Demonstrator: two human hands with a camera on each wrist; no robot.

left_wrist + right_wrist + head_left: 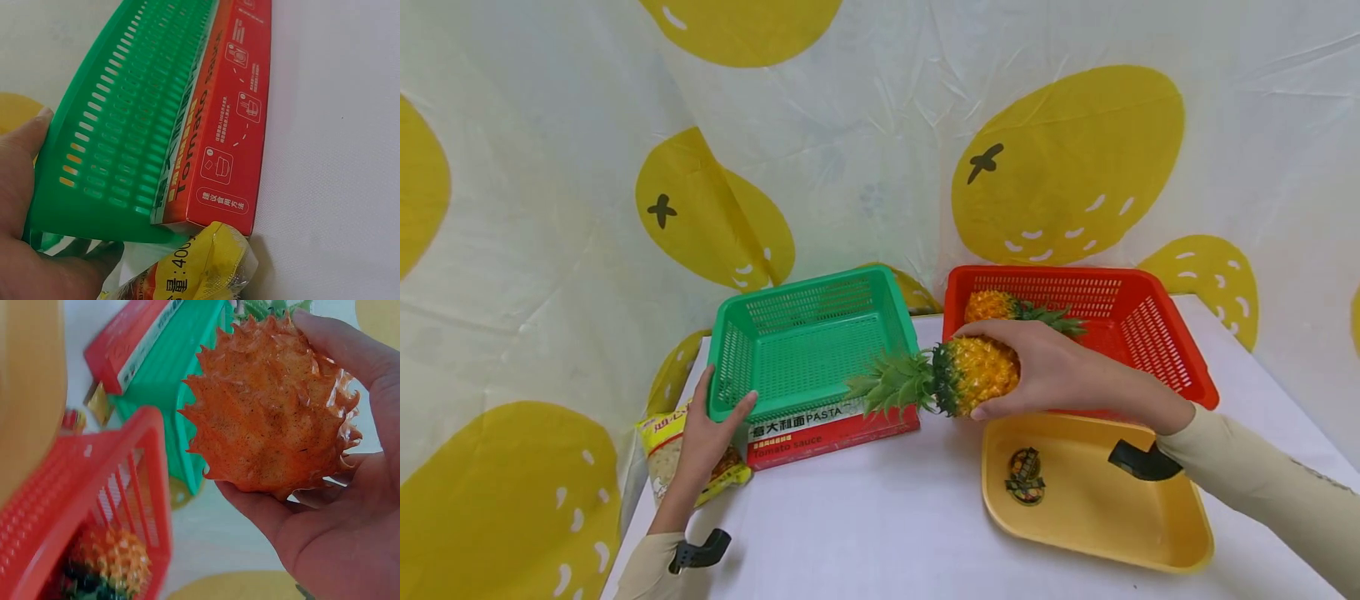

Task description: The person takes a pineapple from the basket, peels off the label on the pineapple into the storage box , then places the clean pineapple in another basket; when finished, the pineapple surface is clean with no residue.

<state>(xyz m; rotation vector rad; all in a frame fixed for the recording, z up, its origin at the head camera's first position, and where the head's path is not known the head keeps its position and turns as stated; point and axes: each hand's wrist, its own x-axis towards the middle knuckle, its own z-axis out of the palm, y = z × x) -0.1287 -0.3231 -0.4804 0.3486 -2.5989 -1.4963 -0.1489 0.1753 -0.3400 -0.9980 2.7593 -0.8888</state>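
My right hand (pixel 1052 367) grips a pineapple (pixel 979 375) by its base end, with fingers and thumb spread round the fruit. Its green leaves point left, overlapping the near right corner of the green basket (pixel 820 354) in the head view. From the right wrist the spiky orange underside (pixel 269 412) shows, held between thumb and fingers. My left hand (pixel 706 442) holds the near left corner of the green basket, which is tilted and has nothing in it. A red pasta box (pixel 838 437) lies against the basket's near side, partly under its rim.
At the right, a red basket (pixel 1180 350) holds another pineapple (pixel 988 305). A yellow tray (pixel 1097 521) with a round label sits before it. Beside my left hand lies a yellow plastic food bag (pixel 662 458). A fruit-print cloth (pixel 865 167) hangs behind the white table (pixel 880 525).
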